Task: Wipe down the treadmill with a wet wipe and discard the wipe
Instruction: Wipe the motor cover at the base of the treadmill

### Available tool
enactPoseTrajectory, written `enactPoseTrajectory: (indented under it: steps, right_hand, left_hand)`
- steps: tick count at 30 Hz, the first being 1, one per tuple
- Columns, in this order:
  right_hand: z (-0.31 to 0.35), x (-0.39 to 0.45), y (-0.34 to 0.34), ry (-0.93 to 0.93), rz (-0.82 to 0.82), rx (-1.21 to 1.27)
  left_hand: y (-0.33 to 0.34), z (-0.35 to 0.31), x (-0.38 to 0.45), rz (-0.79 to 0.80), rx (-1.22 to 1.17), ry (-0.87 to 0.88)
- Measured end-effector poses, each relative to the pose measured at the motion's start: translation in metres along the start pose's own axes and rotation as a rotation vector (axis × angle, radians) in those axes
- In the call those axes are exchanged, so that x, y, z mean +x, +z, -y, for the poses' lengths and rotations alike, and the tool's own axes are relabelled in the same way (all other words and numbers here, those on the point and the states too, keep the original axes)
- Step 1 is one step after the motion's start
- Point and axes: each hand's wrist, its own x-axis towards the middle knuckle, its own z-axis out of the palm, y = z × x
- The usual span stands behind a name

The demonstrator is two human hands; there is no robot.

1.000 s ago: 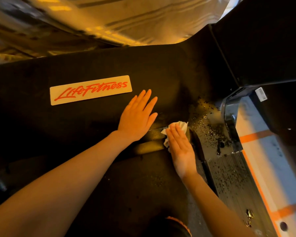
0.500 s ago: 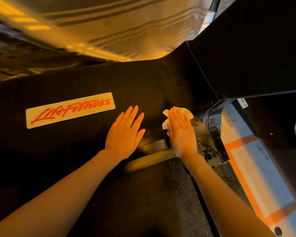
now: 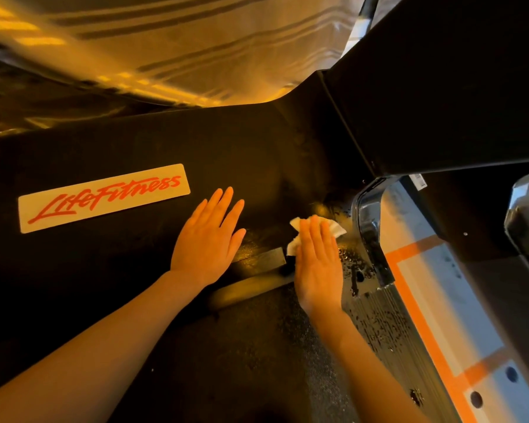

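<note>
the right hand [image 3: 316, 264], fingers straight, is pressing the wet wipe [image 3: 333, 228] on the treadmill [image 3: 257, 154]. beside it the left hand [image 3: 208, 242] is lying flat, empty. wiping is underway, discarding not yet.

this is looking like a gym or fitness room. a black treadmill [image 3: 257, 154] is filling most of the frame, its motor cover carrying a pale label [image 3: 104, 196] reading "lifefitness" in red script at centre left. the textured running belt [image 3: 242, 361] is stretching toward the bottom edge, a ribbed side rail [image 3: 385, 337] is running beside it, and at lower right a grey floor [image 3: 434, 288] is showing orange marking lines [image 3: 409, 250].
</note>
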Motion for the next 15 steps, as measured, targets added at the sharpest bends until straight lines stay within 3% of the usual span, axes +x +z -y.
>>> enactPoseTrajectory:
  steps: [4, 11, 15]
  right_hand:
    - [-0.001, 0.018, -0.006, -0.099, 0.027, -0.050]
    - [-0.025, 0.002, -0.010, 0.417, -0.031, -0.011]
    - [-0.020, 0.002, -0.011, 0.444, -0.052, 0.045]
  left_hand:
    - [0.003, 0.001, 0.000, -0.015, -0.009, 0.004]
    - [0.003, 0.001, 0.000, -0.017, -0.015, 0.006]
    - [0.004, 0.001, 0.000, -0.026, -0.030, 0.010]
